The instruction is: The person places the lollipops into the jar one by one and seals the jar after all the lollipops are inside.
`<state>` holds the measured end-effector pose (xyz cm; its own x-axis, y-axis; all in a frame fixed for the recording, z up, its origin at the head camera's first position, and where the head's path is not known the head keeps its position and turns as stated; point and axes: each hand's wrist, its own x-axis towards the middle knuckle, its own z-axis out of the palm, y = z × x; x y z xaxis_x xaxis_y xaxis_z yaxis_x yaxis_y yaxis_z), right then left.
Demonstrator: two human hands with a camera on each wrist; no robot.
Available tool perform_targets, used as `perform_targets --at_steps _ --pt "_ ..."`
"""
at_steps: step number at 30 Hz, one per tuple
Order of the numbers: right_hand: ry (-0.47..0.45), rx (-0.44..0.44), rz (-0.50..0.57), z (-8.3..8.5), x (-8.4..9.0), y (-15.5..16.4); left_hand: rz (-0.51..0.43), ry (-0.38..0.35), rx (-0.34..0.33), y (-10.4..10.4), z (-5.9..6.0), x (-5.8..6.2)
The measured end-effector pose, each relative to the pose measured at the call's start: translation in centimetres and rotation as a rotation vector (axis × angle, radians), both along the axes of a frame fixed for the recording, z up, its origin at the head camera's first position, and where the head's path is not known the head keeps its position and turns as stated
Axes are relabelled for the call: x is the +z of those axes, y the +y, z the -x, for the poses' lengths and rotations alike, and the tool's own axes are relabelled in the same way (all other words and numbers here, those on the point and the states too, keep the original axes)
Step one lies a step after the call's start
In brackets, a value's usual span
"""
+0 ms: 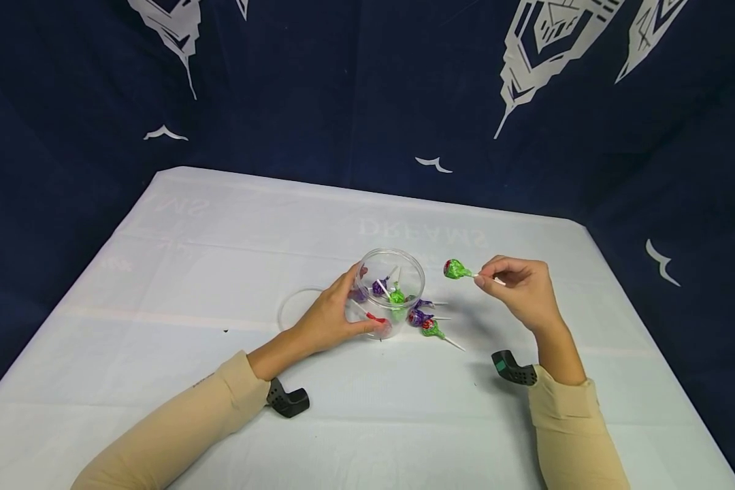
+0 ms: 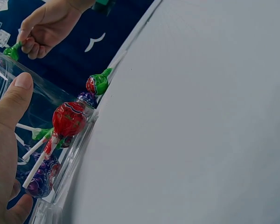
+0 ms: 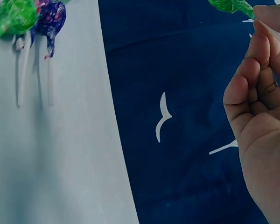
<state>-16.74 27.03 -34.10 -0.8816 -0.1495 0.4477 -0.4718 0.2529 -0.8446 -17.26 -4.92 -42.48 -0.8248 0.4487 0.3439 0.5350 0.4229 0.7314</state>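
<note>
My left hand [image 1: 327, 316] grips a clear plastic jar [image 1: 419, 272] from its left side, thumb on the near wall and fingers round the far side. Inside lie several wrapped lollipops, among them a red one [image 2: 69, 120], a purple one [image 2: 41, 179] and a green one [image 1: 397, 297]. To the right of the jar and above the table, my right hand [image 1: 520, 286] pinches a green-wrapped lollipop [image 1: 455, 269] by its white stick, the candy end pointing left toward the jar. On the table beside the jar lie a green lollipop [image 1: 430, 329] and purple ones [image 1: 418, 318].
A clear round lid [image 1: 281, 307] lies on the white-covered table [image 1: 367, 422], partly behind the left hand. A dark blue cloth [image 1: 318, 88] with white drawings hangs behind the table.
</note>
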Motion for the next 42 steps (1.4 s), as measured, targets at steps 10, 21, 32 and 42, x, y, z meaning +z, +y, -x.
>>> perform_targets --at_steps 10,21,32,42 --pt "0.011 0.094 0.087 0.3 0.6 -1.4 0.004 -0.007 0.004 0.0 0.0 0.0" --pt "0.05 0.194 0.157 0.7 1.1 -2.9 -0.006 0.0 -0.002 0.0 0.1 -0.1" --pt "0.045 0.227 0.164 1.1 0.9 -4.1 0.003 0.002 0.002 -0.1 0.1 -0.1" --pt "0.049 0.25 0.157 1.5 0.7 -5.1 -0.018 0.003 -0.01 -0.1 0.1 -0.1"
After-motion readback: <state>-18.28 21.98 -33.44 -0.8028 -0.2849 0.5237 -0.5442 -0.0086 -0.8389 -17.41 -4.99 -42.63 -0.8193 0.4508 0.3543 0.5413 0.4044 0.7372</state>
